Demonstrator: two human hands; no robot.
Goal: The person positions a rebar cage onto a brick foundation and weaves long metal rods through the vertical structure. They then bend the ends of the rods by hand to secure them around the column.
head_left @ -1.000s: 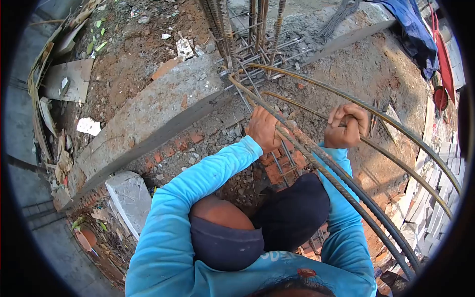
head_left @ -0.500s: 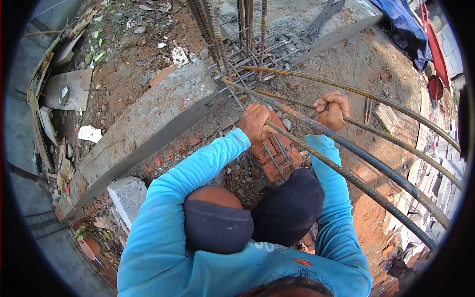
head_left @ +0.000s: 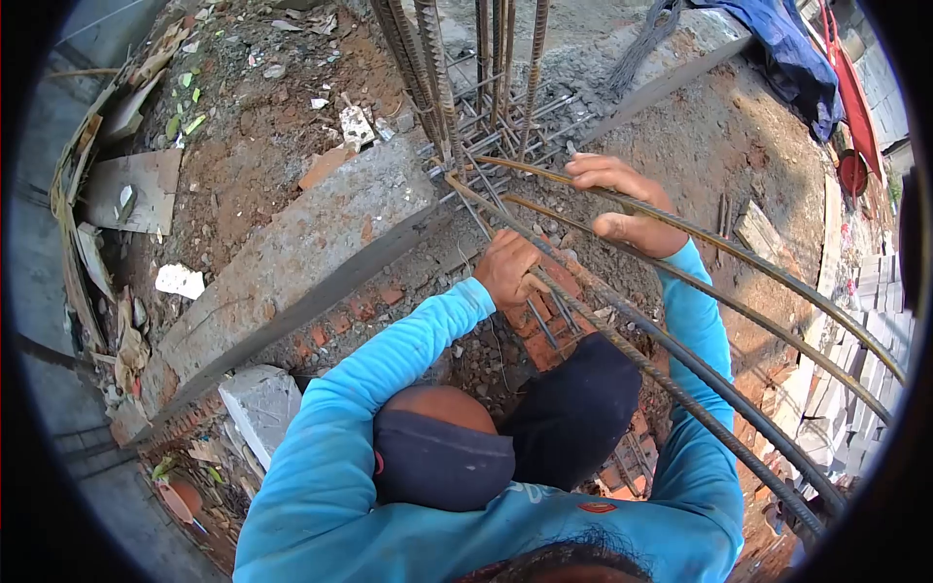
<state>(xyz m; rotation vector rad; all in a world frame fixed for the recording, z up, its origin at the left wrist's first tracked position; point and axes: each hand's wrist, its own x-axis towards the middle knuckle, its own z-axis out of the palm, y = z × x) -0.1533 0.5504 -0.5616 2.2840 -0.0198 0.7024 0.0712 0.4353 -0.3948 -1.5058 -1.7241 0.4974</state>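
Note:
My left hand (head_left: 507,270) is closed around the end of the nearest ribbed rebar (head_left: 671,364). My right hand (head_left: 637,206) is open at the farthest rebar (head_left: 777,275), its fingers stretched out and its thumb apart; the bar runs between fingers and thumb. Two more long bars, a dark rebar (head_left: 705,360) and a thinner rebar (head_left: 748,306), run between these two. Ahead of my hands, the far ends of several bars meet a cluster of upright rebars (head_left: 437,87) tied at its base.
A raised concrete beam (head_left: 292,233) slants along the left, and another concrete edge (head_left: 680,73) lies at upper right. Below my left hand are bricks (head_left: 544,340). A concrete block (head_left: 260,408) sits at lower left; a blue tarp (head_left: 792,53) hangs at upper right.
My right hand has let go of the thinner rebar, moved up to the farthest one and spread its fingers. My left hand keeps its hold, and the bars' right ends have shifted slightly left.

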